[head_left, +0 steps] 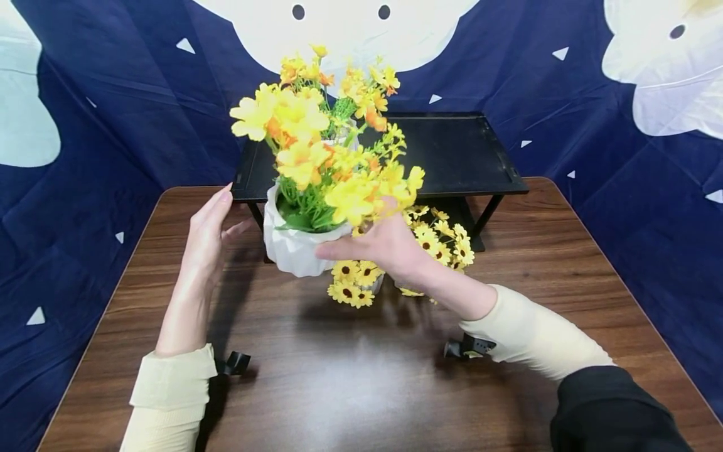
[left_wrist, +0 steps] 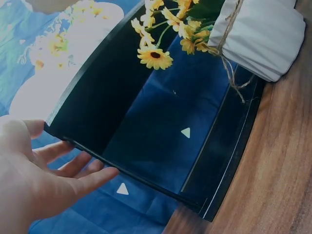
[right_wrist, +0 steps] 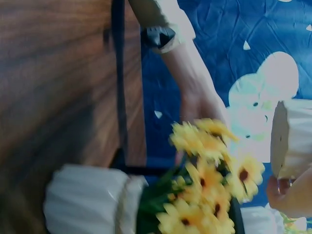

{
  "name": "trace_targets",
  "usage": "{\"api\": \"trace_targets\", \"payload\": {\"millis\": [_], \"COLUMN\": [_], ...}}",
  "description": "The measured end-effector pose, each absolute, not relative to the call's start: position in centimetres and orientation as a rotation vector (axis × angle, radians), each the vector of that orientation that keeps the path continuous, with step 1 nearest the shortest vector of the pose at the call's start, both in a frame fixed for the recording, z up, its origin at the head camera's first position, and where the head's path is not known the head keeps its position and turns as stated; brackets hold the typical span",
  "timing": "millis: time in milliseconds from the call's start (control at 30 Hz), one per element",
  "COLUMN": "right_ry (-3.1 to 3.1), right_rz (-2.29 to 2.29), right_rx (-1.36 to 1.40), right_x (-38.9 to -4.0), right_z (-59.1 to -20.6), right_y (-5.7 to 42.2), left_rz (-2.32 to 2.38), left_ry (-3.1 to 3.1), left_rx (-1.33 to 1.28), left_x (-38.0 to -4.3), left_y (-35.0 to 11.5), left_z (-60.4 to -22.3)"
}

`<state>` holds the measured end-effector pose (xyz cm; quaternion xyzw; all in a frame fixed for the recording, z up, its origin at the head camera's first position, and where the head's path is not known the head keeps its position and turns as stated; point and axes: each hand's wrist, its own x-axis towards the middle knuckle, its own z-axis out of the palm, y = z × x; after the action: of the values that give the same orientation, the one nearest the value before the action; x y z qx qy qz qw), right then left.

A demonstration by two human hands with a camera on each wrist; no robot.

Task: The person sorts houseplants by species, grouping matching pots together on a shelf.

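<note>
One white flower pot (head_left: 298, 252), pinched in the right hand (head_left: 388, 243), is aloft at the front left of the black shelf (head_left: 452, 150); left hand (head_left: 206, 229), fingers spread, touches the shelf's left edge; step in hand, apparently carrying; next move likely calling for level set-down.

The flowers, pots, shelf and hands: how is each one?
Black shelf: standing on the table
Front white pot: held in the air, full of yellow flowers
Right hand: gripping that pot
Left hand: touching the shelf's left end
Back flowers: blooming, above the shelf
Dark-centred flowers: blooming, lower down
</note>
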<state>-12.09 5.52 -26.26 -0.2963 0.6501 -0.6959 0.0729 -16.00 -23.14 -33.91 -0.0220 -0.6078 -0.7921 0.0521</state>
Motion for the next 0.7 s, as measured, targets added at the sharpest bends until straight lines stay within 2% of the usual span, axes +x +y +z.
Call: {"api": "trace_targets", "payload": {"millis": [433, 700], "right_ry": [2.141, 2.204], "right_rz": [-1.990, -1.923], "right_rx": [-0.980, -0.831], "right_x": [-15.2, -17.5], "right_z": [-24.1, -24.2], "right_y": [9.9, 13.9], "left_rz": [-2.397, -2.388], "left_ry": [-1.873, -1.891], "left_rx": [-0.100, -0.122], "left_x": [-16.0, -16.1], "left_y": [-23.2, -23.2], "left_z": [-33.7, -33.9]}}
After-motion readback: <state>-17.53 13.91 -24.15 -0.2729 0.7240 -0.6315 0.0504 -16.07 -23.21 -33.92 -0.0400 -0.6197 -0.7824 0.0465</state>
